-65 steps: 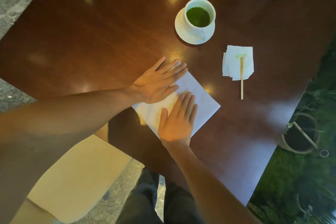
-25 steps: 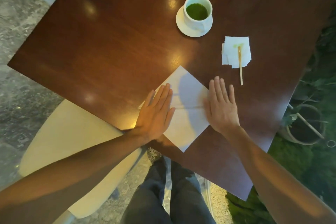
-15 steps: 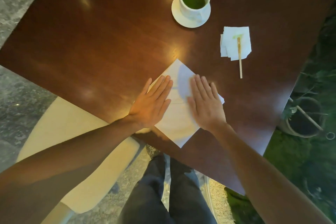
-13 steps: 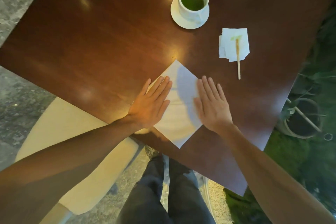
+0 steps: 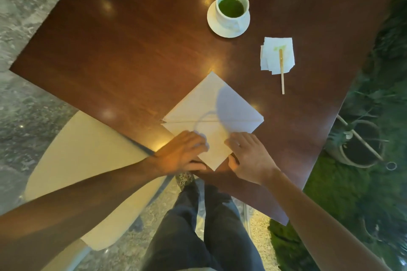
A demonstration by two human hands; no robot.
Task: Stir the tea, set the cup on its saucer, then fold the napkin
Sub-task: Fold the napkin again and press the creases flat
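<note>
— Where is the napkin [image 5: 211, 116]?
— It lies as a diamond on the dark wooden desk [image 5: 123, 50], creased across its middle. The left hand [image 5: 180, 154] and right hand [image 5: 248, 158] pinch its near corner, fingers curled over the edges.
— And the containers?
— The white cup [image 5: 232, 10] stands on its saucer [image 5: 212, 24], holding green tea. Nearby, a wooden stirrer [image 5: 282, 70] rests on small folded tissues [image 5: 271, 57].
</note>
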